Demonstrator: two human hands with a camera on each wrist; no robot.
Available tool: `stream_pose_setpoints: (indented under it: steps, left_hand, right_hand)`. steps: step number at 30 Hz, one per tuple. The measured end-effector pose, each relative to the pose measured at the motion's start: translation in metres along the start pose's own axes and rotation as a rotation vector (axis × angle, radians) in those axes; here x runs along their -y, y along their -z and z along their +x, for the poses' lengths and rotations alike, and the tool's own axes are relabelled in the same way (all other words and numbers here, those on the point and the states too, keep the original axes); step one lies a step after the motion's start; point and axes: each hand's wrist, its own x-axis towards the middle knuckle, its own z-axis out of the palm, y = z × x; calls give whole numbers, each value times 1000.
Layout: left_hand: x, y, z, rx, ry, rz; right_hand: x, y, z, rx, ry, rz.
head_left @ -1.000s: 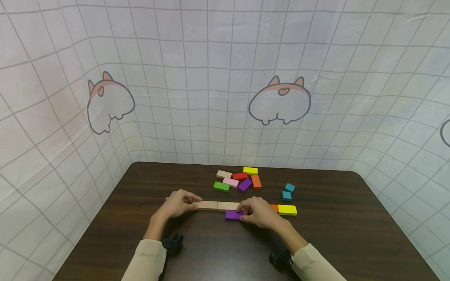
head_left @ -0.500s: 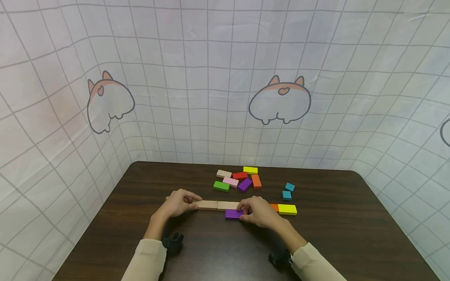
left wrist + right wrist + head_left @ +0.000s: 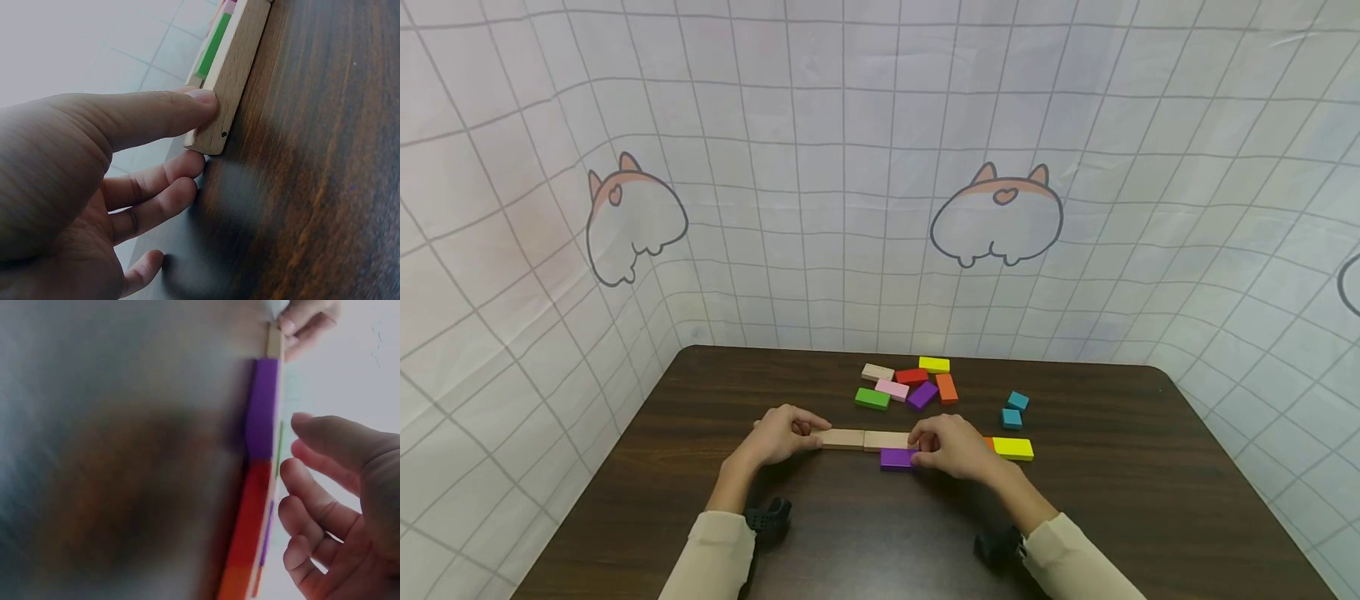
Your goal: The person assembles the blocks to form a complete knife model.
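My left hand (image 3: 778, 435) pinches the outer end of a plain wooden block (image 3: 842, 439); in the left wrist view its thumb (image 3: 203, 103) lies against the block's face and two fingertips sit by its end. A second wooden block (image 3: 885, 441) continues the row to the right. In front of that one lies a purple block (image 3: 897, 459). Over its right end hovers my right hand (image 3: 955, 447), fingers loosely bent and holding nothing; the right wrist view shows them apart from the purple block. A red block (image 3: 249, 512) adjoins the purple one there, largely hidden by the hand in the head view.
Orange and yellow blocks (image 3: 1013, 449) end the row at the right. Behind it lie loose blocks, among them green (image 3: 872, 399), pink (image 3: 892, 389), purple (image 3: 922, 396) and orange (image 3: 947, 388). Two small blue blocks (image 3: 1012, 418) sit farther right on the dark table (image 3: 1120, 500).
My right hand has lifted its fingers off the purple block and shifted slightly right. The left hand and the blocks have not visibly moved.
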Motion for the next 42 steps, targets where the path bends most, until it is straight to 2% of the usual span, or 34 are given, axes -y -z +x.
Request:
stream_pose_setpoints:
  steps: [6, 13, 19, 30, 36, 42]
  left_hand:
    - [0, 0, 0, 5, -12, -16]
    - [1, 0, 0, 3, -12, -18]
    - [1, 0, -1, 9, -8, -24]
    - [-2, 0, -1, 6, -13, -21]
    - [-1, 0, -1, 12, -16, -25]
    - [0, 1, -1, 10, -12, -21]
  right_hand:
    - [-15, 24, 11, -45, -67, 67]
    - [-44, 44, 28, -92, -136, 59]
    - [-67, 47, 41, -81, -199, 50]
    - [-86, 46, 53, -17, -221, 21]
    - [-88, 49, 56, 10, -244, 43]
    - [-89, 52, 54, 36, -214, 46]
